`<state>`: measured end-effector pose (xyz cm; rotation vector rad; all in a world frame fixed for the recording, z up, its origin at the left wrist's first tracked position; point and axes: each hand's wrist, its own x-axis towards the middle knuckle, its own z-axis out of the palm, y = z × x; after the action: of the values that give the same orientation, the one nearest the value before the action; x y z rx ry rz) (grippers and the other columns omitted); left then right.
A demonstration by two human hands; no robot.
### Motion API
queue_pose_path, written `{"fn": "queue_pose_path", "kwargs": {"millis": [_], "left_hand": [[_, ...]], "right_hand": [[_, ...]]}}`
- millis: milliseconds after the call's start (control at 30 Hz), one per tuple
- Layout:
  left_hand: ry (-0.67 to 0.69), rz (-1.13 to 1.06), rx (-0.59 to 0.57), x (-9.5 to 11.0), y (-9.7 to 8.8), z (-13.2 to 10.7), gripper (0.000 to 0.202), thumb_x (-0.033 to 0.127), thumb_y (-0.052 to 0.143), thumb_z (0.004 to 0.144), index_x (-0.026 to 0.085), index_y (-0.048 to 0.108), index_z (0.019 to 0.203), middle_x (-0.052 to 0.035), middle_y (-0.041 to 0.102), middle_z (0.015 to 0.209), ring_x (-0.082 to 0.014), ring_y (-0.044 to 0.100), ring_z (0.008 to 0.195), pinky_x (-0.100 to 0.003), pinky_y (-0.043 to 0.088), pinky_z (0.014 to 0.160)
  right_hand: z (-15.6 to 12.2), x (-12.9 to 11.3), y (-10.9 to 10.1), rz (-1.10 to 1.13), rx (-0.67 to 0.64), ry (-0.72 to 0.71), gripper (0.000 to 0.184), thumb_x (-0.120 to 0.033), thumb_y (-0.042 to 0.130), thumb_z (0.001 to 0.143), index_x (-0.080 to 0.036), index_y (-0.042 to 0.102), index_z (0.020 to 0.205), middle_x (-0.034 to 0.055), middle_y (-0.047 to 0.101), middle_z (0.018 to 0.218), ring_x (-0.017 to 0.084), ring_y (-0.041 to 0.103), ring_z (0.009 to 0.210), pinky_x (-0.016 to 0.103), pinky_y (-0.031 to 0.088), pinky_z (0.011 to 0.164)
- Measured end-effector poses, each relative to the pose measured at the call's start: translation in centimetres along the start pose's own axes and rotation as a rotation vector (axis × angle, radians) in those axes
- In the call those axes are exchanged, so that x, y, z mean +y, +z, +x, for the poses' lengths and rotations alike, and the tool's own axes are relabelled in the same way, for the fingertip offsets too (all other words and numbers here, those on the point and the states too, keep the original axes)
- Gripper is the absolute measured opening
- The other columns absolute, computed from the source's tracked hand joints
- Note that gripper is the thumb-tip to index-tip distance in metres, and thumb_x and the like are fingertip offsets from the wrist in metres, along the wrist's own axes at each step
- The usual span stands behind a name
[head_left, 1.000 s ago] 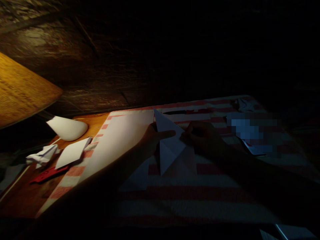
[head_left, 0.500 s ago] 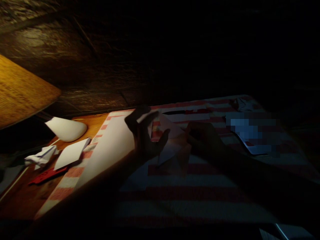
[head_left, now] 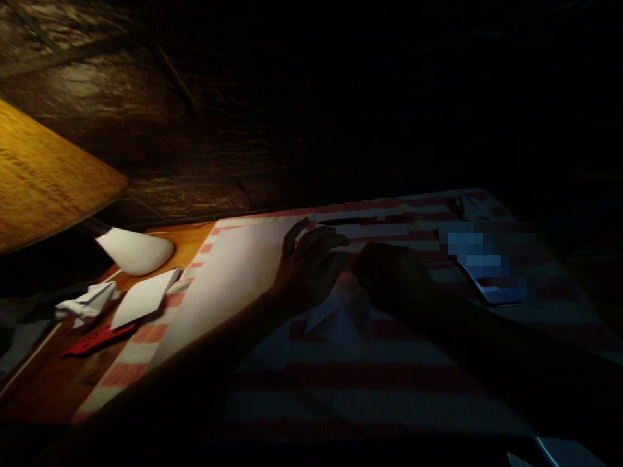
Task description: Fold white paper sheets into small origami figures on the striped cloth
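Observation:
A folded white sheet of paper with creased, pointed flaps is held just above the striped cloth, between both hands. My left hand pinches its upper edge from the left, with some fingers raised and bent over. From the right, my right hand is closed on the upper corner of the same paper, its fingertips dark and close to the left ones. Both hands cover the top of the paper. Under my left forearm lies a large white sheet. Beyond the hands rests a knife with a red handle.
A red-and-white striped cloth covers the table. On the left are a lamp, crumpled paper, a white paper piece and a red object. A phone lies right. A dark wall rises behind.
My left hand has turned and moved right, its fingers now over the paper's top edge beside my right hand. The paper's upright flap has come down.

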<state>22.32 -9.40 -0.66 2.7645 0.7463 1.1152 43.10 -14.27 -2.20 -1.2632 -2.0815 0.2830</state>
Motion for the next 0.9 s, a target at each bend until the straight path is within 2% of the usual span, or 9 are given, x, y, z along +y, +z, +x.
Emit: {"fn": "queue_pose_path", "kwargs": {"millis": [200, 367, 433, 567, 767, 900], "left_hand": [[0.000, 0.117, -0.094, -0.3, -0.9, 0.7, 0.010, 0.018, 0.061, 0.091, 0.026, 0.068, 0.090, -0.0043, 0.071, 0.113, -0.0276, 0.061, 0.115, -0.058, 0.019, 0.122], [-0.038, 0.169, -0.106, -3.1, -2.0, 1.3, 0.007, 0.020, 0.058, 0.092, 0.022, 0.064, 0.089, -0.0089, 0.065, 0.116, -0.0296, 0.057, 0.117, -0.055, 0.033, 0.111], [-0.061, 0.058, -0.100, -4.8, -2.0, 1.3, 0.009, 0.024, 0.056, 0.094, 0.021, 0.063, 0.090, -0.0098, 0.063, 0.114, -0.0289, 0.055, 0.116, -0.049, 0.039, 0.104], [-0.207, -0.239, -0.054, -7.2, -1.3, 1.2, 0.012, 0.029, 0.059, 0.093, 0.020, 0.063, 0.085, -0.0079, 0.059, 0.105, -0.0238, 0.057, 0.103, -0.038, 0.046, 0.093], [-0.441, -0.521, 0.097, -7.9, -0.4, 1.2, 0.009, 0.028, 0.071, 0.081, 0.020, 0.070, 0.081, -0.0054, 0.062, 0.094, -0.0213, 0.059, 0.097, -0.033, 0.045, 0.091], [-0.605, -0.740, 0.219, -8.1, 0.5, 0.8, 0.014, 0.029, 0.080, 0.073, 0.018, 0.072, 0.074, -0.0043, 0.064, 0.092, -0.0177, 0.060, 0.090, -0.029, 0.047, 0.082]], "right_hand": [[0.1, -0.1, -0.6, -0.030, -0.017, -0.002, 0.013, -0.023, 0.061, 0.089, -0.017, 0.066, 0.079, 0.0051, 0.066, 0.082, 0.014, 0.053, 0.064, 0.028, 0.031, 0.059], [0.4, 0.5, -1.0, 0.162, -0.037, 0.086, 0.015, -0.023, 0.064, 0.089, -0.017, 0.064, 0.075, 0.0021, 0.064, 0.076, 0.013, 0.054, 0.065, 0.027, 0.033, 0.059], [0.6, 1.1, -0.7, 0.260, -0.048, 0.131, 0.016, -0.026, 0.064, 0.089, -0.017, 0.064, 0.076, 0.0010, 0.063, 0.074, 0.014, 0.055, 0.065, 0.026, 0.034, 0.059], [0.7, 2.0, -0.2, 0.399, -0.059, 0.194, 0.022, -0.032, 0.066, 0.089, -0.018, 0.063, 0.072, -0.0013, 0.060, 0.066, 0.012, 0.052, 0.062, 0.025, 0.033, 0.056], [0.5, 2.5, 0.1, 0.594, -0.077, 0.271, 0.026, -0.038, 0.071, 0.087, -0.018, 0.065, 0.072, -0.0015, 0.060, 0.066, 0.012, 0.050, 0.061, 0.025, 0.033, 0.055], [0.5, 2.6, 0.3, 0.649, -0.079, 0.293, 0.027, -0.038, 0.072, 0.085, -0.018, 0.063, 0.071, -0.0003, 0.061, 0.067, 0.013, 0.052, 0.063, 0.025, 0.034, 0.055]]}}
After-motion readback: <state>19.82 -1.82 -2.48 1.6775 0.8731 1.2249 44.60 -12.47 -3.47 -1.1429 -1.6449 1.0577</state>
